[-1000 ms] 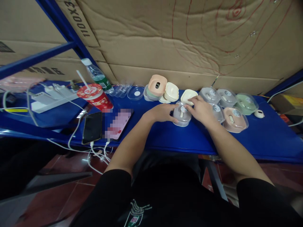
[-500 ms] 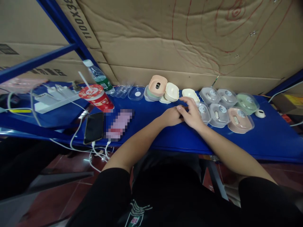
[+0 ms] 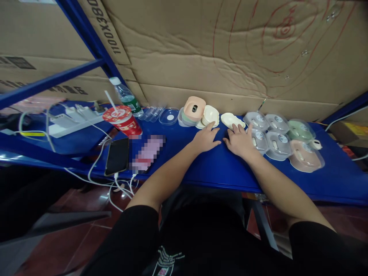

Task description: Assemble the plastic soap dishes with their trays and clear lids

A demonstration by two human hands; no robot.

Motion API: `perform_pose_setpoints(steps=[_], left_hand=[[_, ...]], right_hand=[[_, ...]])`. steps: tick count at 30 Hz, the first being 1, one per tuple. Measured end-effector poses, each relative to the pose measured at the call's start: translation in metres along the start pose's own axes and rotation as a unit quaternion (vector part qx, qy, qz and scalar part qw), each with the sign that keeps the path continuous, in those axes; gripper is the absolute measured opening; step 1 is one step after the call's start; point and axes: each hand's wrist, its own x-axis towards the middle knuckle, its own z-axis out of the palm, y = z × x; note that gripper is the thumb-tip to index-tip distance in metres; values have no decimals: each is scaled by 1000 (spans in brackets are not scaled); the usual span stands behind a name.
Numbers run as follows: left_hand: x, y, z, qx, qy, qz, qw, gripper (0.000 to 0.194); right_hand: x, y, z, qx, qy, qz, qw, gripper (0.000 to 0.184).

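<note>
My left hand [image 3: 204,138] is open above the blue tabletop, its fingertips at the front edge of a stack of cream dishes [image 3: 211,113]. Spread fingers show on my right hand [image 3: 240,142] too. It reaches toward a cream scallop-edged dish [image 3: 232,119], and its inner side is close against a grey box with a clear lid [image 3: 260,141]; whether they touch I cannot tell. Neither hand grips anything. Left of the cream stack, a peach-coloured cover with a dark slot [image 3: 194,108] lies on top of green and grey pieces.
More clear-lidded boxes in grey, green [image 3: 300,129] and peach [image 3: 306,155] sit to the right. On the left are a red drink cup [image 3: 126,124], a water bottle [image 3: 128,100], a black phone [image 3: 117,156], a blurred-out pink device [image 3: 148,153] and a power strip [image 3: 76,122]. Cardboard [image 3: 178,57] stands behind.
My hands, one resting over the other before, have moved apart and now lie with fingers spread. The front row of lidded boxes has shifted right. The view has tilted slightly.
</note>
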Motion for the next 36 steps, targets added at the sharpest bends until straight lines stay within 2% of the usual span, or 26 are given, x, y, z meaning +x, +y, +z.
perform_pose_setpoints(steps=[5,10,12,16,23,26,29,32,34,36], left_hand=[[2,-4,-1,8,-1,-6,1000,70],[3,-4,-6,-2,-13,-24,1000,72],[3,-3,-8,-20,-6,-31,999,75],[1,3,-13,-64,44,-9,997,69],[-4,12,-25,-88,101,52,990,65],[-6,7,-32,-91,123,84,985,60],[-7,-4,-39,-96,155,105,978,52],[-5,-15,-45,-96,215,112,965,47],[-3,-22,-48,-78,260,84,959,40],[-1,-25,-50,-46,284,11,958,31]], right_hand=[[0,1,7,-41,-3,-20,999,45],[-1,-6,-9,-51,-29,-54,997,41],[-1,-8,-15,-24,-46,-74,996,39],[-1,-10,-19,71,-83,-131,985,47],[-9,-13,-23,155,-81,-180,968,72],[-12,-12,-29,212,-83,-197,954,74],[-12,-11,-34,289,-42,-186,938,59],[-9,-8,-33,387,30,-132,912,43],[-5,-4,-28,457,45,-89,884,41],[0,0,-20,493,20,-59,868,40]])
